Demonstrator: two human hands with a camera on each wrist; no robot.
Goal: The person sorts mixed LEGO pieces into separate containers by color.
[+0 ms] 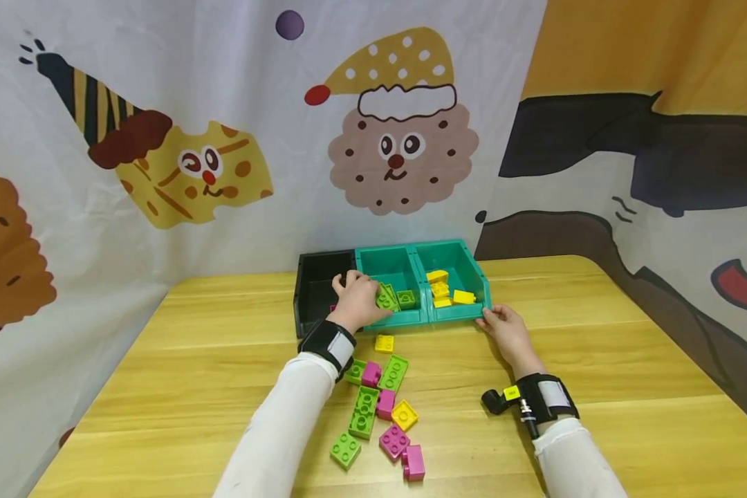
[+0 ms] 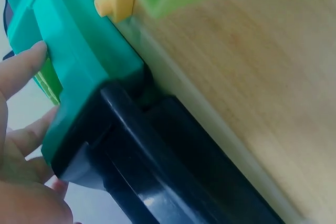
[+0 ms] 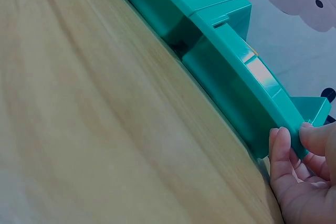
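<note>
My left hand (image 1: 356, 301) is over the divider between the black bin (image 1: 297, 304) and the middle teal bin (image 1: 404, 319), fingers spread and thumb at the front rim. Several green bricks (image 1: 387, 297) lie in that teal bin beside the hand, partly hidden by it. In the left wrist view the thumb tip overlaps the teal bin wall (image 2: 79, 72), with the other fingers beyond the bins' edge. My right hand (image 1: 507, 334) pinches the front right corner of the right teal bin (image 3: 262, 90), thumb on its rim and fingers below. Yellow bricks (image 1: 440, 290) lie inside that bin.
On the wooden table (image 1: 224, 387) in front of the bins lie loose bricks: a yellow brick (image 1: 384, 344) near the rim, then green bricks (image 1: 363, 412), pink bricks (image 1: 395, 441) and another yellow one (image 1: 404, 415). A printed curtain (image 1: 224, 235) hangs behind the bins.
</note>
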